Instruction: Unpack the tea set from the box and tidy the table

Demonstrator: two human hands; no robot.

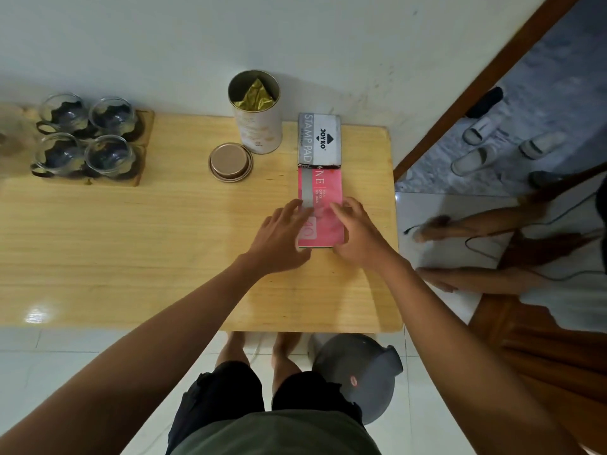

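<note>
A pink box (323, 198) lies flat near the right end of the wooden table (131, 244). My left hand (279, 238) rests on its left edge and my right hand (356, 234) on its right edge, fingers spread over the lid. A grey stamp pad box (319, 139) touches its far end. An open round tea tin (256, 116) with a gold foil bag inside stands behind, and its lid (230, 162) lies beside it. Several glass cups (108, 156) with dark holders sit on a wooden tray (138, 172) at the far left.
The table stands against a white wall. A grey round stool (358, 372) sits on the tiled floor by my feet. Another person's legs (476, 224) and a cable are at the right, with slippers (476, 156) beyond a doorway.
</note>
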